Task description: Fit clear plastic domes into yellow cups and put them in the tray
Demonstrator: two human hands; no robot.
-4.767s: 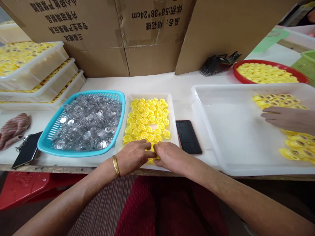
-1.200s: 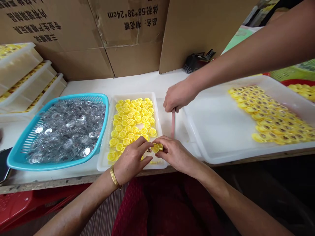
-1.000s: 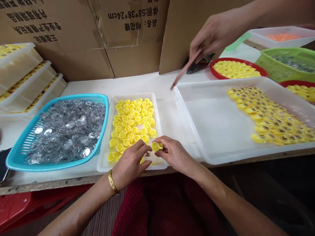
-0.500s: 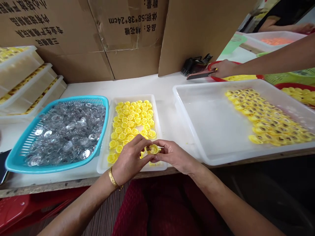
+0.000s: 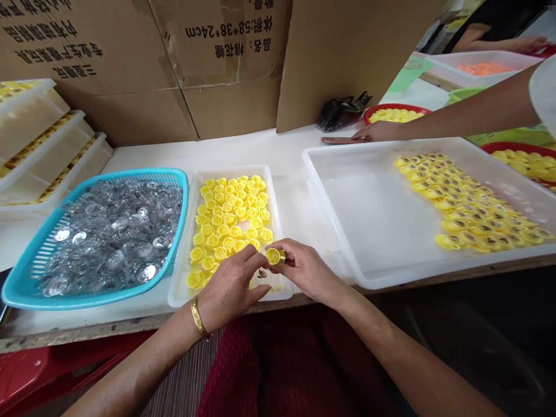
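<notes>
Between the thumb and fingers of my right hand (image 5: 306,267) is a small yellow cup (image 5: 274,256), tilted with its round opening facing me. My left hand (image 5: 232,281), with a gold bracelet on the wrist, is just left of it, thumb and forefinger curved apart. In that gap shows a clear piece with a small dark print (image 5: 262,274); it seems held there, though its clear edges are hard to make out. Both hands are over the near end of a white tray (image 5: 278,200) of yellow cups (image 5: 223,230).
A blue basket (image 5: 185,211) of clear pieces stands left, beside stacked bins (image 5: 50,147). At right is a large white tray (image 5: 343,237) with rows of printed yellow pieces (image 5: 471,202). Another person's hand (image 5: 377,132) reaches in behind it. Cardboard (image 5: 237,110) walls the back.
My hands have parted slightly, and the yellow cup has turned in my right fingers. The dark print is now lower, separate from the cup. The other person's hand has shifted left with a flat object.
</notes>
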